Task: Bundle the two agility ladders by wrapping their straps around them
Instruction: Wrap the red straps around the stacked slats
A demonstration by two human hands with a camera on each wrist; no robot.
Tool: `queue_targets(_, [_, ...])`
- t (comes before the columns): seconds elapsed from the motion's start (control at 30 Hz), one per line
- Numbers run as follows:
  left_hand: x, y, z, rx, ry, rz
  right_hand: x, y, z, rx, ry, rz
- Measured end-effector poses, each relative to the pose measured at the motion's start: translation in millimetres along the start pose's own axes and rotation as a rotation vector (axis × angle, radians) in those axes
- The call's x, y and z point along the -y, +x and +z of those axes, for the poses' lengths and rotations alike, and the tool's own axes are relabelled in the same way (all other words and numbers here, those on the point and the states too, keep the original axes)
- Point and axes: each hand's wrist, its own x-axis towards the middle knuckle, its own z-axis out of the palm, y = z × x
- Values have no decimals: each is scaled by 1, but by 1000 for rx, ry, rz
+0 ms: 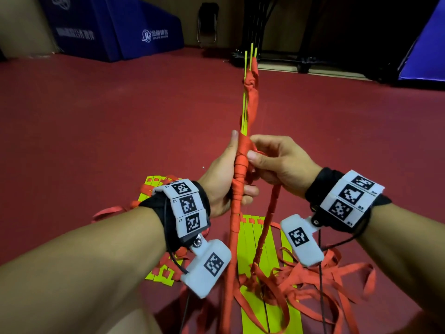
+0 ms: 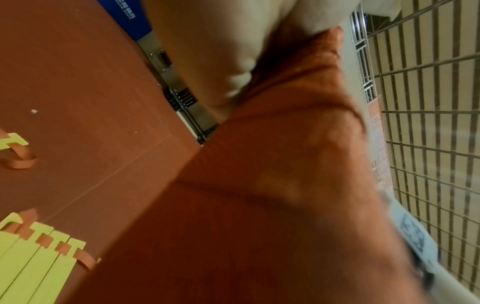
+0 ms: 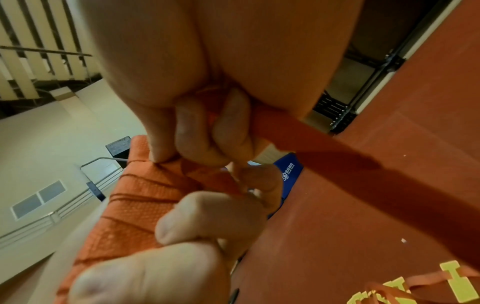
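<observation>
A long bundle of yellow ladder rungs point(image 1: 245, 116) is held upright before me, its lower half wound in red strap point(image 1: 239, 179). My left hand point(image 1: 226, 174) grips the wrapped part from the left, thumb up along it. My right hand point(image 1: 267, 157) pinches the red strap against the bundle at the top of the winding point(image 3: 215, 131); the free strap point(image 1: 267, 218) hangs down to the floor. The wrapped bundle point(image 2: 285, 164) fills the left wrist view. A second ladder of flat yellow rungs point(image 1: 257, 239) lies on the floor below with loose red straps point(image 1: 313, 283).
The floor point(image 1: 96, 131) is dark red. More yellow rungs point(image 1: 154, 186) lie under my left wrist. Blue padded blocks point(image 1: 115, 27) stand at the far left, a blue panel point(image 1: 428, 44) at the far right, and a black wheeled frame point(image 1: 289, 59) behind the bundle.
</observation>
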Motion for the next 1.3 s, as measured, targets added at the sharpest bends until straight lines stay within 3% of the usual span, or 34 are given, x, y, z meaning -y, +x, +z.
queue_targets(0.13, [3, 1, 0, 35, 20, -63, -3, 3, -2, 20, 44, 47])
queue_targets(0.3, [4, 1, -2, -82, 77, -87, -5, 8, 1, -119, -3, 78])
queue_targets(0.47, [10, 5, 1, -201, 127, 40, -5, 10, 6, -230, -178, 121])
queue_targets(0.63, [10, 7, 3, -370, 212, 197, -6, 12, 9, -325, -398, 25])
queue_targets(0.77, [8, 7, 0, -412, 179, 202, -8, 11, 4, -443, -574, -8])
queue_targets(0.97, [6, 7, 3, -420, 163, 174, -6, 12, 4, -402, -634, -30])
queue_targets(1.3, [0, -4, 13, -345, 100, 93, -4, 8, -9, -102, -374, -85])
